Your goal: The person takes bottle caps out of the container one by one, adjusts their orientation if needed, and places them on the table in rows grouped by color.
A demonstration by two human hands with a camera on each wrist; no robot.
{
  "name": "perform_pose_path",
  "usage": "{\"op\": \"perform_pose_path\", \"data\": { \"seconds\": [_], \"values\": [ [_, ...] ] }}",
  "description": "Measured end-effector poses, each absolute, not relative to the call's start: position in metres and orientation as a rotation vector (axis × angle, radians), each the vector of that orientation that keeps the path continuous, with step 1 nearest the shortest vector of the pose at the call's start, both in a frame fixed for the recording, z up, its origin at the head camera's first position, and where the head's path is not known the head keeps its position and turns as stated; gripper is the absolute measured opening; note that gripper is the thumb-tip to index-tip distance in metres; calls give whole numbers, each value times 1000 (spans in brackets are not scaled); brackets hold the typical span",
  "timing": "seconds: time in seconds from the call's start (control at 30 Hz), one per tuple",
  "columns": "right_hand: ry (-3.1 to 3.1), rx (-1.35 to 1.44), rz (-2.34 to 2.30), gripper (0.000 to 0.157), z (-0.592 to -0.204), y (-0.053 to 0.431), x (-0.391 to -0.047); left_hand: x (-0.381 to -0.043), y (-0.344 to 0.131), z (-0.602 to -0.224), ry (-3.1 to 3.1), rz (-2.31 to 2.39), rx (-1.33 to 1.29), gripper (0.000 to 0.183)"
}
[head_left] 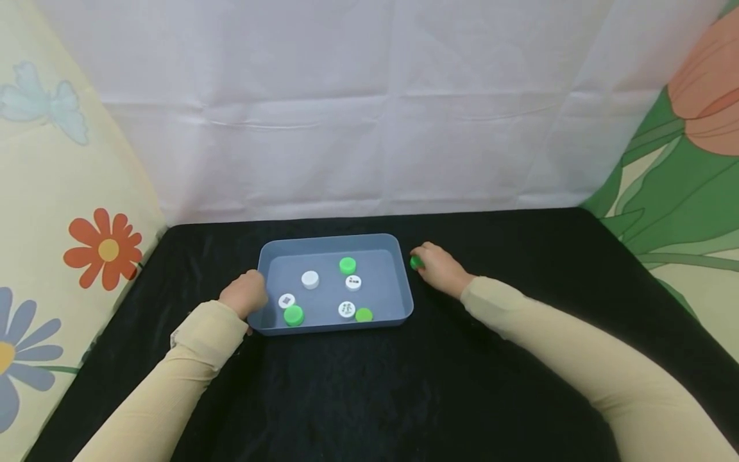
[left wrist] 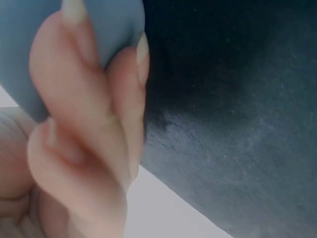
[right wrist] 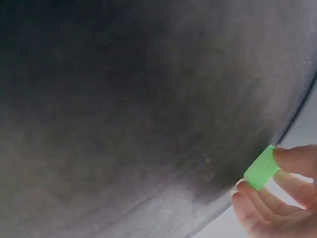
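Blue tray [head_left: 324,296] stands near the far edge of the black surface [head_left: 346,398]. Left hand [head_left: 245,294] grips the tray's left edge, fingers curled; right hand [head_left: 441,267] pinches a green disc [right wrist: 260,170] just beyond the tray's right edge. Four white discs [head_left: 310,279] and three green discs [head_left: 348,265] lie inside.

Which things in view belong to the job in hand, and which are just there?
Likely the job:
gray-blue tray, gripped by the left hand
white discs and green discs inside it
held green disc, in the right hand

Just there:
black cloth
white curtain
floral panels
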State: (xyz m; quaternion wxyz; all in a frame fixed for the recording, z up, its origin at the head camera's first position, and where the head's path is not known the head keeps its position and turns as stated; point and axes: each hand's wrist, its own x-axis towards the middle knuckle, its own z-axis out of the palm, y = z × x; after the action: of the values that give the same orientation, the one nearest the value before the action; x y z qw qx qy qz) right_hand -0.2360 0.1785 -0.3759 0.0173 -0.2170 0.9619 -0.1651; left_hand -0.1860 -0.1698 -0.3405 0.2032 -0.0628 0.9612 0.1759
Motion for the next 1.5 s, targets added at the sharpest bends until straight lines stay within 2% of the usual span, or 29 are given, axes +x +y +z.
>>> {"op": "perform_pose_path", "data": {
  "seconds": [0.33, 0.93, 1.5],
  "values": [
    [2998, -653, -554, 42, -372, 178, -227, -185, -169, -340, 2688, 488, -177, 37],
    [3077, -852, -708, 34, -341, 149, -211, -189, -171, -342, 2684, 470, -181, 39],
    [2981, -918, -801, 31, -337, 112, -211, -187, -167, -340, 2700, 450, -172, 38]
  ]
}}
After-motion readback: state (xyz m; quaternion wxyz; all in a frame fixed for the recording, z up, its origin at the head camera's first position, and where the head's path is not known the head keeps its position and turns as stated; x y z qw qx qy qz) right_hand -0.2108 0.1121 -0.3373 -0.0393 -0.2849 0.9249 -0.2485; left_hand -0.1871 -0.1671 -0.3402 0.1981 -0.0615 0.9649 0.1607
